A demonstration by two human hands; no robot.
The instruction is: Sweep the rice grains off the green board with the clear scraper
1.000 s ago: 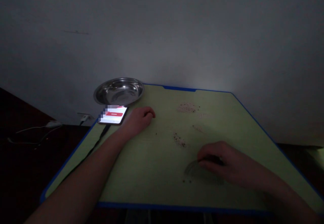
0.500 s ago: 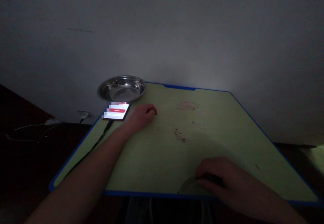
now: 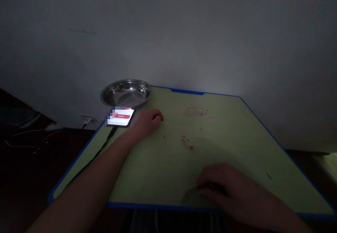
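My left hand rests on the green table top, its fingers curled in beside the phone. No object shows in it. Near the front edge, my right hand is closed, with thumb and fingers pinched together. From its fingertips a thin, curved fan of bristles, like a brush, reaches down to the table; the rest is hidden in the hand. A small heap of pale grains with dark specks lies beyond the right hand. Farther back is a larger heap of pale grains, also dotted with dark specks.
A shiny metal basin stands at the back left corner. In front of it lies a lit phone with a dark cable. A blue rim edges the table, and a wall rises behind. One dark sliver lies at right.
My right hand has come toward the front edge and slightly left with the bristles. Two dark specks near the front no longer show. The left hand stays put; the view has shifted a little.
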